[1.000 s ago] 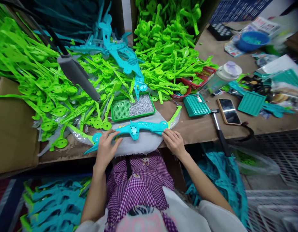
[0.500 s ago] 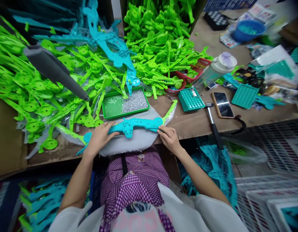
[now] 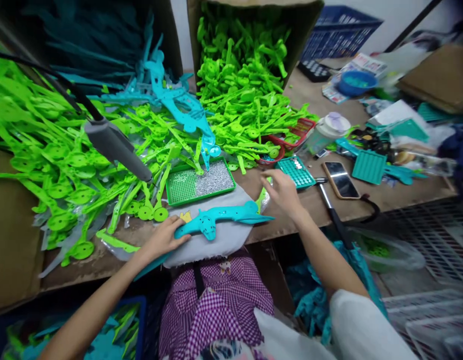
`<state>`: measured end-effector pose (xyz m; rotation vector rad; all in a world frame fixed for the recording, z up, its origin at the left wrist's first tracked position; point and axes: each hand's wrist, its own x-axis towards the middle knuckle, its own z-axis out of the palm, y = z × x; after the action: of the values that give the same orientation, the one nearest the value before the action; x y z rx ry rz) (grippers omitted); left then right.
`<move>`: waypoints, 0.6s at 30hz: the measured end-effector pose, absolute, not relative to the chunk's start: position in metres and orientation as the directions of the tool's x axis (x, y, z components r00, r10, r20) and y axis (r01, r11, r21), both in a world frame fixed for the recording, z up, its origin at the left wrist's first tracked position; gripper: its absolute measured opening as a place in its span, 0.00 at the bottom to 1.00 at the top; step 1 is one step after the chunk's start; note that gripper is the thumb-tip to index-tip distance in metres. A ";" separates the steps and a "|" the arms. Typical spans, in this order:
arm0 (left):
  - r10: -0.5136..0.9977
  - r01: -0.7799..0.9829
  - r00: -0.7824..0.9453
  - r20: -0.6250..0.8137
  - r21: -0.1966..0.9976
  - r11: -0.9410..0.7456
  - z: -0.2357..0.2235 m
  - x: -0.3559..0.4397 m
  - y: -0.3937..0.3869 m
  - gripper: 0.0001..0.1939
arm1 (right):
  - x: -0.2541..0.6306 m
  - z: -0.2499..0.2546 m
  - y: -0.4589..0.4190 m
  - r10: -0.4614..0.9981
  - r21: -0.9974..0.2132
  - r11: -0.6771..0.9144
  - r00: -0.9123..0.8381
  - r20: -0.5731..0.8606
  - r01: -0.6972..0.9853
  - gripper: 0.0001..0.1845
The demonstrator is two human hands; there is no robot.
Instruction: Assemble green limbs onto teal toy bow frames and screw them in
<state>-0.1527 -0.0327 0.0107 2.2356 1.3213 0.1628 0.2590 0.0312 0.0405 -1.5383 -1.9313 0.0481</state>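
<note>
A long turquoise plastic part (image 3: 231,214) with a rounded boss lies across a grey cloth (image 3: 220,247) at the bench edge. My left hand (image 3: 167,235) grips it near its left end, thumb below and fingers above. My right hand (image 3: 284,192) is off the part, raised over the bench to its upper right. Its thumb and forefinger are apart, and I see nothing between them. Just under that hand lies a lime-green part (image 3: 262,201) in clear wrap. Behind the cloth sits a green tray (image 3: 181,192) holding many small silvery pieces.
Lime-green parts (image 3: 141,125) are heaped over the left and back. A grey tool (image 3: 117,150) hangs above them. To the right are a teal tray (image 3: 297,172), a hammer (image 3: 329,200), a phone (image 3: 341,180), a lidded jar (image 3: 331,130) and red baskets (image 3: 302,132).
My right hand has let go of the turquoise part's right end and moved up and right. My left hand keeps its hold. The head view has shifted.
</note>
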 end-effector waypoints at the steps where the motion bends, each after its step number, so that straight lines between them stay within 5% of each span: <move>1: 0.845 0.772 0.512 -0.154 0.513 -0.374 0.008 -0.154 -0.032 0.19 | 0.270 0.049 0.052 0.912 -0.409 0.245 -0.067 0.404 0.879 0.13; 5: 0.847 0.761 0.501 -0.178 0.557 -0.333 0.003 -0.155 -0.033 0.20 | 0.289 0.073 0.094 0.977 -0.268 -0.035 0.089 0.194 0.963 0.12; 8: 0.844 0.758 0.497 -0.204 0.576 -0.307 0.003 -0.154 -0.035 0.20 | 0.239 0.078 0.076 0.957 -0.375 0.288 -0.276 0.087 0.881 0.12; 10: 0.840 0.745 0.504 -0.200 0.593 -0.306 0.004 -0.153 -0.034 0.20 | 0.181 0.075 0.056 0.810 -0.462 0.552 -0.577 0.100 0.694 0.12; 12: 0.837 0.735 0.510 -0.195 0.605 -0.307 0.004 -0.153 -0.034 0.21 | 0.117 0.069 0.043 0.630 -0.425 0.733 -0.767 0.127 0.531 0.13; 14: 0.839 0.739 0.506 -0.197 0.601 -0.305 0.005 -0.153 -0.034 0.22 | 0.058 0.061 0.043 0.521 -0.347 0.813 -0.850 0.075 0.467 0.14; 18: 0.835 0.734 0.514 -0.195 0.603 -0.311 0.005 -0.153 -0.035 0.23 | -0.016 0.043 0.060 0.561 -0.191 0.807 -0.826 -0.047 0.559 0.15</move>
<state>-0.1533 -0.0350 0.0051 2.1105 1.2747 0.2023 -0.0161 0.0604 0.0433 -0.9221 -2.9746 0.3084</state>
